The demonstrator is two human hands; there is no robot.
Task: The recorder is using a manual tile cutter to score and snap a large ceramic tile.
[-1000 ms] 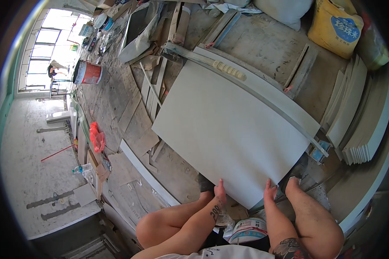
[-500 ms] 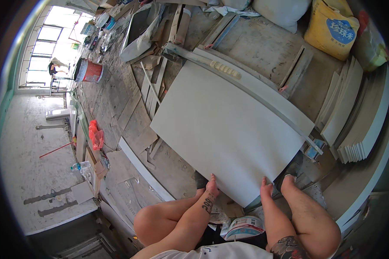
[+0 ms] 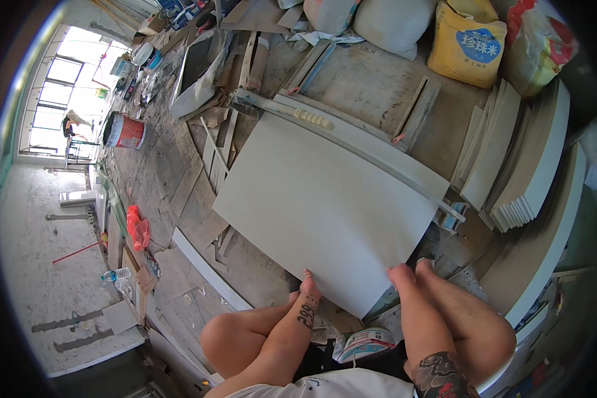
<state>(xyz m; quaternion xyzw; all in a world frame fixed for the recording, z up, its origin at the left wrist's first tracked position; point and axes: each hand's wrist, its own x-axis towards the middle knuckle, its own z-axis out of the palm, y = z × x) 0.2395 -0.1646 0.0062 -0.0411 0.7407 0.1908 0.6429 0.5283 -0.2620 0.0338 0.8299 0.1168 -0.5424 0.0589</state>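
Dusty concrete floor (image 3: 355,73) surrounds the central white panel (image 3: 325,205), gripped edgewise by left hand (image 3: 310,284) at six o'clock and right hand (image 3: 401,275) at five, where even support should keep it flat beneath the ridge-handled bar (image 3: 322,123) at one.

From my remote view, the fingers of the left grip (image 3: 310,285) and the right grip (image 3: 401,275) are mostly hidden at the white panel's (image 3: 328,205) near edge. Bucket (image 3: 365,341): lower part concealed by the shirt (image 3: 351,383) and shorts. Pale sack (image 3: 388,26): cut off by the top edge. Window (image 3: 63,69): washed out by glare; I find the shape before it (image 3: 71,123) too small to identify.
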